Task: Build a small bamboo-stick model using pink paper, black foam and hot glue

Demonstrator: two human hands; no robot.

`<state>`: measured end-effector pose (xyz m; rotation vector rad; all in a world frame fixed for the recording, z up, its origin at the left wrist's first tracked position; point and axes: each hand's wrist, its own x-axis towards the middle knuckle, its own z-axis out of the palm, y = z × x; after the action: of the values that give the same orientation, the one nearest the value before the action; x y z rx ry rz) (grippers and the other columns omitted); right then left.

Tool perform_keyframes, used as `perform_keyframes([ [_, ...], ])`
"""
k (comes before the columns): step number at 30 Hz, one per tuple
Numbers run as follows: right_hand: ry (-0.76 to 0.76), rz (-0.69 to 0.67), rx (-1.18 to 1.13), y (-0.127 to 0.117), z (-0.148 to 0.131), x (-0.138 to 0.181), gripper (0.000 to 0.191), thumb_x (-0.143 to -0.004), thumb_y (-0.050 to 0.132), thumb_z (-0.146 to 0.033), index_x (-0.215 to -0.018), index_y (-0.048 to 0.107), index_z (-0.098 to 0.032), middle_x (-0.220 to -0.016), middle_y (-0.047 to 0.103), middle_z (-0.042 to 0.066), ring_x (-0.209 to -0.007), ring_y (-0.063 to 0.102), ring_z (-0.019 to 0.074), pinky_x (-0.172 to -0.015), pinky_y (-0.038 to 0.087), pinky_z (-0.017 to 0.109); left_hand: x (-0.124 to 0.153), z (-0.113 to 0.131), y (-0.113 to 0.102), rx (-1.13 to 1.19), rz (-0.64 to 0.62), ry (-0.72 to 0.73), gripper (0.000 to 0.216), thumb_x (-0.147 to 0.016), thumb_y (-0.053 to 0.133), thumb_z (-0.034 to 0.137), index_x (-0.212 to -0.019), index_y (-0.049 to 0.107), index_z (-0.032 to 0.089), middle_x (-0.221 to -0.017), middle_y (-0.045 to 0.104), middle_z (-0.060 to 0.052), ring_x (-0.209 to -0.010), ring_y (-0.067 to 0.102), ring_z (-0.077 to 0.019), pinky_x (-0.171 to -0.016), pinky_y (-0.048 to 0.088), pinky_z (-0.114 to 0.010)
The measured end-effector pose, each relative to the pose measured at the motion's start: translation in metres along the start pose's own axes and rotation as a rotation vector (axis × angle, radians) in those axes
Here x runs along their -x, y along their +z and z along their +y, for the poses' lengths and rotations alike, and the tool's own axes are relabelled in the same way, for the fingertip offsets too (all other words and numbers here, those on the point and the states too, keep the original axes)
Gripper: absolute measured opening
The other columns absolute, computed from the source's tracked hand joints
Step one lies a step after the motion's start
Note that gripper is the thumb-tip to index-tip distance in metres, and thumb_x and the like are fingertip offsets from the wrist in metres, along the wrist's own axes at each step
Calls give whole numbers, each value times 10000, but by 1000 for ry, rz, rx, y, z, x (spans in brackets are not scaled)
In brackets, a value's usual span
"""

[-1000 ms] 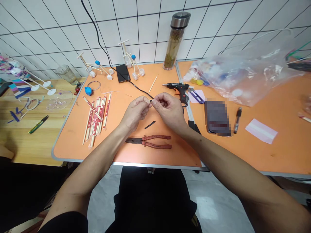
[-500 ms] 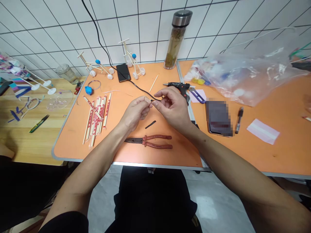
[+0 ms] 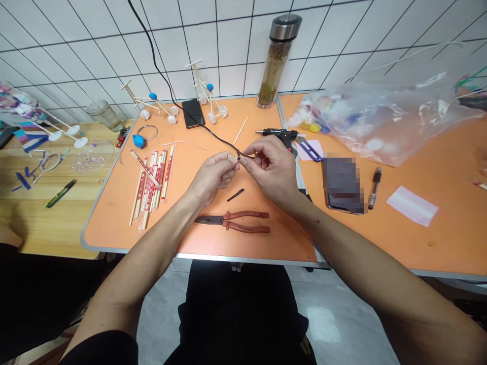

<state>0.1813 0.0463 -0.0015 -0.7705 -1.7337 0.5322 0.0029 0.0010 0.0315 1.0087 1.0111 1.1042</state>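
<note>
My left hand (image 3: 215, 175) is closed in a pinch over the orange table, its fingertips almost touching those of my right hand. What it grips is mostly hidden. My right hand (image 3: 272, 167) pinches a small black strip (image 3: 238, 153) with thumb and forefinger, right at the left fingertips. A similar black strip (image 3: 236, 194) lies flat on the table below the hands. Closer to the front edge rest pliers (image 3: 245, 222) with reddish handles. A black cord (image 3: 218, 138) runs behind my right fingers.
Wrapped chopsticks (image 3: 154, 182) lie left of my hands. Behind stand small stick tricycles (image 3: 154, 104), a dark phone (image 3: 193, 113) and a tea bottle (image 3: 277, 63). To the right are a glue gun (image 3: 279, 135), blue snips (image 3: 311, 149), another phone (image 3: 342, 182), a marker (image 3: 375, 187) and a plastic bag (image 3: 391, 121).
Both hands stay nearly in place. The fingers of my right hand have shifted slightly, and more of the black strip shows standing up between the fingertips.
</note>
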Motion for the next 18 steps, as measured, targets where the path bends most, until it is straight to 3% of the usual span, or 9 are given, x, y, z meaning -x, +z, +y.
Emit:
perform_keyframes([
  [5,138,-3,-49,-1,-7,1,346,-992,847,-591,-932,761,-261,-1003,750,51,-759,590,190,-790,550,405,-1,-2,-1,-58,65,72,235,-875,755,370,-779,620,204,-619,315,79,-534,231,-81,-524,175,-226],
  [10,391,-98,-369,-1,-8,-1,535,-833,939,-744,-923,791,-238,-910,772,46,-822,684,204,-768,593,366,-1,-5,-3,-239,148,252,255,-971,735,393,-819,633,215,-667,414,52,-623,333,-124,-604,289,-261],
  [18,505,-150,-541,2,-8,-2,599,-728,1011,-727,-916,786,-205,-846,723,17,-746,631,146,-693,559,302,0,-8,-3,-409,169,432,289,-1056,701,336,-814,602,214,-782,548,15,-769,483,-156,-758,393,-285],
])
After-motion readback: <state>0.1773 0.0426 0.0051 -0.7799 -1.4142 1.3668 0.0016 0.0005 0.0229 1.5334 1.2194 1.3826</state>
